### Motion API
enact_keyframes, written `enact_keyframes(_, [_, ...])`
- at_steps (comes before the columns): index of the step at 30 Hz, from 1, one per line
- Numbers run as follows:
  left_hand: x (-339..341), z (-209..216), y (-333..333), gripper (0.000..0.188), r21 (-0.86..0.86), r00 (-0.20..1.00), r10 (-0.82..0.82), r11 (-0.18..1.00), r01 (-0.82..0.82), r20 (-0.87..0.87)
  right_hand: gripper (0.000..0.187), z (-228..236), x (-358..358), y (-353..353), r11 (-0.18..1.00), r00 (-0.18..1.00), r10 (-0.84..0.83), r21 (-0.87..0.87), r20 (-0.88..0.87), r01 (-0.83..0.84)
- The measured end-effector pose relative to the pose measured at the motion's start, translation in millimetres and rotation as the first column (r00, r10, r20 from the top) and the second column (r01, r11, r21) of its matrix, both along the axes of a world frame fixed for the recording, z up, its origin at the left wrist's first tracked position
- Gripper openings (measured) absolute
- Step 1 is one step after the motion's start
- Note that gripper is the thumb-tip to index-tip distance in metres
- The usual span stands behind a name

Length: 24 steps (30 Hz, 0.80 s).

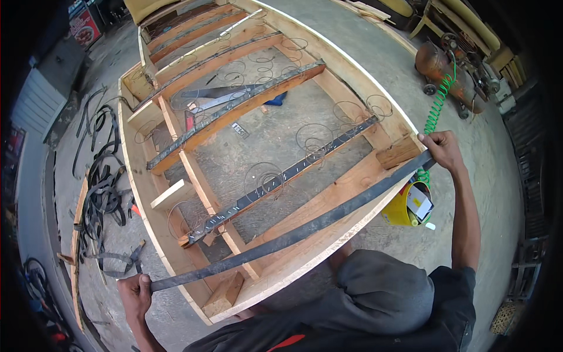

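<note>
Dark strap spans the frame's near end, a hand clamped on each tip

From where I stand, the person bends over a big pale wooden frame set low above the concrete floor. The left hand has its grip closed on one end of a long dark strap, just outside the near left corner. The right hand is farther off and to the right, its grip clamped on the other end with the thumb on top, just beyond the right edge. Between them the strap runs over the near end of the frame in one long slant; from this angle I can't tell whether it touches the wood anywhere along the way.

Two wooden blocks sit inside the near end, one at the left corner and one at the right. Beyond the strap, a crosspiece carries a dark strip dotted with small pale marks, and wire coil springs stand along it. More crosspieces and coils fill the far part.

On the floor to the left lies a tangle of dark straps, with a long board close by. To the right, near the right hand, a yellow bucket holds small boxes. A coiled green hose reaches from there toward a rusty compressor farther off.
</note>
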<state>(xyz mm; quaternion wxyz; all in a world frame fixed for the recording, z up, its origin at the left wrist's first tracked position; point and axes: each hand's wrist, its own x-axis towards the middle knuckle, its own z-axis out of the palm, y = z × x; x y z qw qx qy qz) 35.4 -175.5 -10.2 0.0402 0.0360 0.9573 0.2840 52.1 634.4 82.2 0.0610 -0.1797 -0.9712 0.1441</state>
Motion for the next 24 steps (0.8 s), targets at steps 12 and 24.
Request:
enact_keyframes(12, [30,24,-121,0.07,-0.376,0.906,0.342,0.828,-0.416,-0.25,0.053,-84,-54,79,0.919,0.968,-0.159,0.329,-0.195,0.217])
enact_keyframes(24, [86,-73,-232,0.061,-0.654,0.762,0.559,0.448,-0.61,-0.327,0.034,-106,-91,48,0.926,0.958,0.069,0.375,-0.279,0.042])
